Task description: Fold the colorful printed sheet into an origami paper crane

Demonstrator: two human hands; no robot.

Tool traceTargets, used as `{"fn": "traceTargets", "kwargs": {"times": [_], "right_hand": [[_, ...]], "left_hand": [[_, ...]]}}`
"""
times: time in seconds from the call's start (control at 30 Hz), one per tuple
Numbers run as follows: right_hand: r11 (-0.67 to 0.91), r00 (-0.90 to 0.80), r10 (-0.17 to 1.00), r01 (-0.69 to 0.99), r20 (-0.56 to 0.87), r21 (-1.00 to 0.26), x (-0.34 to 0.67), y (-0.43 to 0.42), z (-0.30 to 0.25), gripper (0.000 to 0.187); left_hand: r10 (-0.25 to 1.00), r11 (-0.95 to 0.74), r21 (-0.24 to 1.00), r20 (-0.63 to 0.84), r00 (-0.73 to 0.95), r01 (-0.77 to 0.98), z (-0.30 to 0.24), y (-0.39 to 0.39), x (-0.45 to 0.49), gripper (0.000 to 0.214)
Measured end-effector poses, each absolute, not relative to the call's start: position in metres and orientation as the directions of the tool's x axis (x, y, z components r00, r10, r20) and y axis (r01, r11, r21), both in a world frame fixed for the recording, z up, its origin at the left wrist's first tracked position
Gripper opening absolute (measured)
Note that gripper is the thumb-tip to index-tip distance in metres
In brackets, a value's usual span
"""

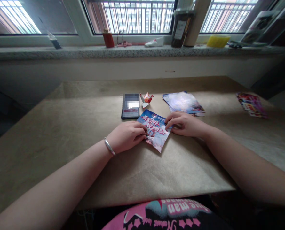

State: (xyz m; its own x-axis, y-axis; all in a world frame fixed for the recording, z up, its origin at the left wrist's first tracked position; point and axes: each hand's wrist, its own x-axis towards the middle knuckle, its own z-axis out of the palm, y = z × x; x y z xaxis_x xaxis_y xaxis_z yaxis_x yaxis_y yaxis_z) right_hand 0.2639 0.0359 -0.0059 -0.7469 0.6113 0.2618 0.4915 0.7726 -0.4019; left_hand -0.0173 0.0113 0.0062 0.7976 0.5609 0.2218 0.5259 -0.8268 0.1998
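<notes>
Left hand [126, 135], curled knuckles-up with a bracelet [109, 146] on the wrist, grips the left edge of a folded blue flyer [154, 127], and right hand [184, 124] pinches its right corner, forearms angling in from both sides. Flyer lies mid-table [60, 134] near the phone [130, 110], paper crane [146, 98] and stack of flyers [184, 102]. Its pink Chinese lettering is too small to read, the phone screen is blurred, and the shirt [166, 215] print is cut off, showing "man".
</notes>
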Motion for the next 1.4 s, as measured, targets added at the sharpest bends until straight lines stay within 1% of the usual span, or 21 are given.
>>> {"fn": "traceTargets", "kwargs": {"times": [0.07,0.13,0.23,0.33,0.53,0.6,0.8,0.9,1.0,1.13,1.4], "right_hand": [[0.772,-0.75,0.609,0.485,0.259,-0.41,0.264,0.036,-0.007,0.019],[0.773,-0.759,0.602,0.475,0.248,-0.421,0.263,0.037,-0.008,0.017],[0.781,-0.781,0.582,0.458,0.228,-0.424,0.26,0.037,-0.008,0.016],[0.786,-0.785,0.575,0.453,0.229,-0.42,0.258,0.035,-0.006,0.017],[0.786,-0.759,0.583,0.435,0.289,-0.44,0.253,0.034,-0.006,0.015],[0.778,-0.732,0.602,0.449,0.318,-0.439,0.251,0.034,-0.007,0.014],[0.749,-0.659,0.658,0.519,0.365,-0.413,0.241,0.031,-0.007,0.013],[0.709,-0.61,0.702,0.55,0.368,-0.442,0.238,0.028,-0.006,0.012],[0.652,-0.551,0.755,0.579,0.354,-0.489,0.235,0.027,-0.006,0.011],[0.599,-0.518,0.795,0.593,0.315,-0.537,0.233,0.026,-0.005,0.011],[0.529,-0.449,0.845,0.631,0.29,-0.567,0.233,0.027,-0.006,0.01]], "left_hand": [[0.577,-0.815,0.228,0.224,0.785,0.533,0.003,0.007,-0.013,0.021],[0.562,-0.825,0.232,0.238,0.792,0.515,0.001,0.004,-0.01,0.022],[0.526,-0.85,0.183,0.227,0.82,0.495,-0.002,0.002,-0.008,0.03],[0.527,-0.85,0.144,0.198,0.827,0.507,-0.003,0.003,-0.009,0.032],[0.539,-0.842,0.091,0.191,0.821,0.532,-0.003,0.0,-0.008,0.037],[0.561,-0.827,0.089,0.189,0.806,0.555,-0.002,-0.002,-0.006,0.037],[0.565,-0.825,0.117,0.196,0.801,0.553,-0.003,-0.003,-0.003,0.034],[0.564,-0.825,0.098,0.194,0.803,0.556,-0.004,-0.002,-0.003,0.034],[0.571,-0.82,0.08,0.189,0.799,0.567,-0.003,-0.003,-0.003,0.034],[0.592,-0.805,0.075,0.173,0.787,0.589,-0.001,-0.006,-0.001,0.036],[0.628,-0.777,0.09,0.164,0.761,0.623,0.0,-0.009,0.001,0.04]]}}
